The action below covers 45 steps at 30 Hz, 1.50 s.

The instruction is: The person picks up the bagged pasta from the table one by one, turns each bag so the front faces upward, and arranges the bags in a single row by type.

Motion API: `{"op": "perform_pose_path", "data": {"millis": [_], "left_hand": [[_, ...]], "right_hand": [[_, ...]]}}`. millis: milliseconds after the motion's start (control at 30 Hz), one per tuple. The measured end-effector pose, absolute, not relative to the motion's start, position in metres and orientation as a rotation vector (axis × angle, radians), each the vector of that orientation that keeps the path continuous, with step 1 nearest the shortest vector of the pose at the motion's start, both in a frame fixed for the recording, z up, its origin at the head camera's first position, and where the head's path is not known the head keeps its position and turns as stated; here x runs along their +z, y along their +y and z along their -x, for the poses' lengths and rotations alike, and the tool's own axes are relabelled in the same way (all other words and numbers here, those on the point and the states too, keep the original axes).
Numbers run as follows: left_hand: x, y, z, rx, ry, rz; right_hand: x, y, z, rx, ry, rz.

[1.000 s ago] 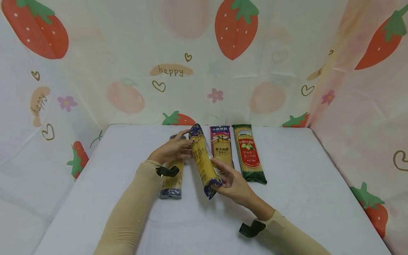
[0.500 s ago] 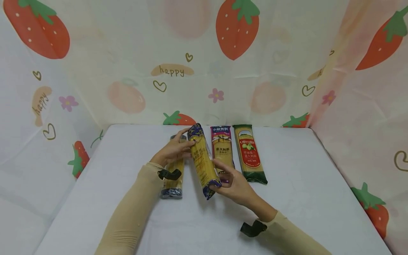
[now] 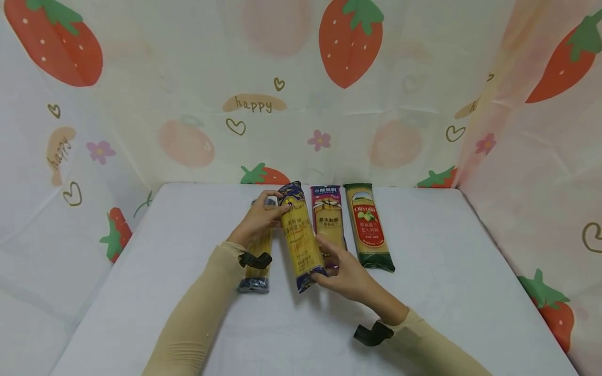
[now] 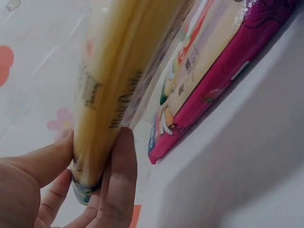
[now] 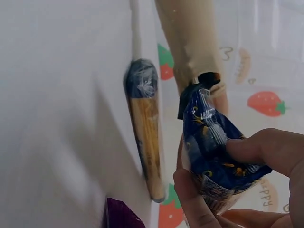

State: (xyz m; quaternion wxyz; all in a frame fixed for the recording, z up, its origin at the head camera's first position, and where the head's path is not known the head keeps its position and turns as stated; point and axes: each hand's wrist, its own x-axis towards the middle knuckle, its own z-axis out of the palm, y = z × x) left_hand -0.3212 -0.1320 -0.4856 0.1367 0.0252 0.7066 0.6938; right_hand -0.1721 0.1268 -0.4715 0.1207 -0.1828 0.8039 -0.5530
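Yellow-blue pasta pkt [image 3: 300,240] above tbl [image 3: 437,245], L hand [image 3: 256,220] pinching far end, R hand [image 3: 347,275] gripping near end; green-ended pkt [image 3: 369,227] lies right!

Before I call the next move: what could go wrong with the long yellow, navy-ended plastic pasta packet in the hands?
The yellow packet is held above the white table near its ends, by the left hand and right hand; it could tip if either grip slips. The right hand pinches its crinkled navy end, which might tear if pulled hard. The pink-and-beige plastic packet lies close by the right hand and might get nudged.
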Motion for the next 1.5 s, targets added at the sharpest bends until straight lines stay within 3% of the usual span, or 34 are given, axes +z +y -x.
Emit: {"op": "perform_pose_path", "data": {"millis": [700,1500], "left_hand": [[-0.470,-0.135,0.324,1.682,2.257,-0.232],[-0.481,-0.139,0.344,1.519,2.324,-0.293]], "right_hand": [[-0.477,0.105,0.191,-1.636,2.397,0.370],[-0.494,0.091,0.216,-1.561,2.427,0.398]]}}
